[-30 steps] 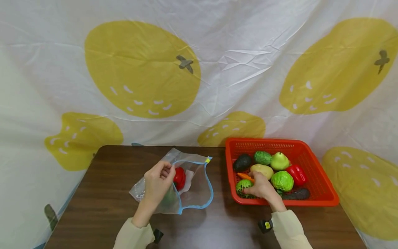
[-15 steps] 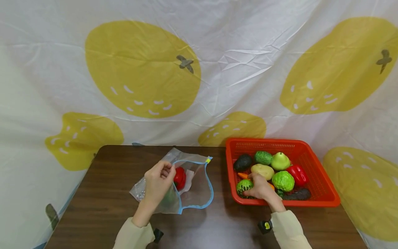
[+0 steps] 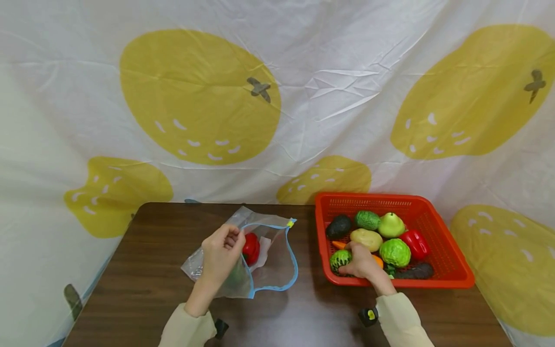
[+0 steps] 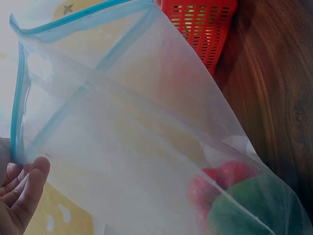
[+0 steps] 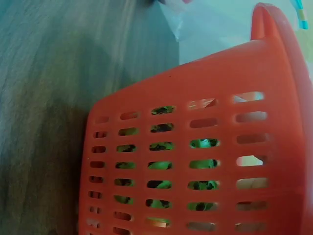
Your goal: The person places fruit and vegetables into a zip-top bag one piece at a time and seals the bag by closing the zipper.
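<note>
My left hand [image 3: 222,255] pinches the blue-edged rim of a clear zip bag [image 3: 275,270] and lifts its mouth open. In the left wrist view the fingertips [image 4: 35,181] show at the bag's edge. A red bell pepper [image 3: 250,248] lies inside the bag, along with a rounded green thing [image 4: 254,205]. My right hand [image 3: 364,262] reaches into the red basket [image 3: 451,262], thumb and fingers curled round a round, bright-green fruit [image 3: 339,259] with dark markings. The basket wall hides this hand in the right wrist view.
Around the right hand in the basket lie a potato [image 3: 367,238], a cabbage [image 3: 395,252], a pear [image 3: 391,225], a second red pepper [image 3: 415,243], an avocado [image 3: 339,227] and an orange carrot [image 3: 339,245]. A patterned cloth [image 3: 303,120] hangs behind the table [image 3: 143,274].
My right hand has shifted very slightly around the green fruit, and more orange shows beside it. The left hand and bag stay in place.
</note>
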The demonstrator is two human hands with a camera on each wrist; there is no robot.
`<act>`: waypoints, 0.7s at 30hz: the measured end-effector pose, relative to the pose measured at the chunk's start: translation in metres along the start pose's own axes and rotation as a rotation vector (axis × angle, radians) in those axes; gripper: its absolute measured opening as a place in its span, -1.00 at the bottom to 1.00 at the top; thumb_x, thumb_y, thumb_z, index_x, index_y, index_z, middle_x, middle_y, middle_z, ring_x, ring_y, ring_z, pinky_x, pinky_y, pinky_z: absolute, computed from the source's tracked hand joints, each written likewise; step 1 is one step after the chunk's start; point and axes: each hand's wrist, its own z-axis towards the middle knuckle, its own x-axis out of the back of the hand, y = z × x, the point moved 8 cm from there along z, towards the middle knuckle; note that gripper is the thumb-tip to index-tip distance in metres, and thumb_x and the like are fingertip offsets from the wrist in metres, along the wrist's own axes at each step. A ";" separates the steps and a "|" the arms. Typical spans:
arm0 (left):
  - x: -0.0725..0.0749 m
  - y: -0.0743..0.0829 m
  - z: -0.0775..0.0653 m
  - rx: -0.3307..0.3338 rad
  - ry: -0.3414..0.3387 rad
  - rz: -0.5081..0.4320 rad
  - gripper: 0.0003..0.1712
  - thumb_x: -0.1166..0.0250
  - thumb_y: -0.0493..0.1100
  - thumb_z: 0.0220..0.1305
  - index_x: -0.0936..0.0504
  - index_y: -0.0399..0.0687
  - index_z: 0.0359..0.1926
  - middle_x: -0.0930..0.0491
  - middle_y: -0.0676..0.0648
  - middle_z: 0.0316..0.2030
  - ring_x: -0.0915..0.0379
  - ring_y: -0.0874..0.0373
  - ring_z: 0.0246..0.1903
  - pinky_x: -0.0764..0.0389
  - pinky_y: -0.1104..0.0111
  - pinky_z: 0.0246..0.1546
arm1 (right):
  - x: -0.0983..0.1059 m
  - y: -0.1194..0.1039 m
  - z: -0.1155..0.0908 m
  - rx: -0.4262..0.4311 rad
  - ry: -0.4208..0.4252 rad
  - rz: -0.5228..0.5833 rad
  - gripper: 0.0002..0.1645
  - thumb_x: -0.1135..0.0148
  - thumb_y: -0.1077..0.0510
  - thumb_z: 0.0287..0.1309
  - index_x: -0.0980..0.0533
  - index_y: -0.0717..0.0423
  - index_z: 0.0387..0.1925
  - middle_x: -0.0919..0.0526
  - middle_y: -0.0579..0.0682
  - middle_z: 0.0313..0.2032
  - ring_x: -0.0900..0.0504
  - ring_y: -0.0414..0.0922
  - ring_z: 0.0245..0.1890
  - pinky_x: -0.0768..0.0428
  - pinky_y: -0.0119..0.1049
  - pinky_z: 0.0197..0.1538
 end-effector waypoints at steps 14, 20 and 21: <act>0.000 0.002 0.000 0.008 -0.004 -0.003 -0.78 -0.36 -0.55 -0.18 -0.52 -0.27 -0.55 -0.50 -0.06 -0.67 -0.37 0.21 -0.75 -0.45 0.57 -0.74 | 0.048 -0.045 -0.020 0.072 0.140 0.120 -0.27 -0.44 0.19 -0.19 -0.35 0.37 0.04 -0.44 0.31 -0.04 -0.47 0.13 -0.10 -0.51 0.01 -0.09; 0.000 0.002 0.000 0.010 -0.004 -0.008 -0.79 -0.35 -0.55 -0.16 -0.52 -0.26 -0.55 -0.50 -0.06 -0.67 -0.38 0.22 -0.75 -0.46 0.57 -0.74 | 0.058 -0.090 -0.033 0.189 0.203 0.166 -0.29 -0.44 0.22 -0.21 -0.37 0.32 0.05 -0.46 0.21 -0.08 -0.48 0.05 -0.18 -0.53 -0.07 -0.15; 0.000 0.002 0.000 0.010 -0.003 -0.006 -0.79 -0.35 -0.55 -0.17 -0.52 -0.26 -0.55 -0.50 -0.06 -0.67 -0.38 0.22 -0.75 -0.45 0.57 -0.74 | 0.059 -0.099 -0.035 0.216 0.216 0.176 -0.29 -0.44 0.24 -0.23 -0.37 0.31 0.04 -0.46 0.20 -0.09 -0.48 0.04 -0.19 -0.53 -0.09 -0.16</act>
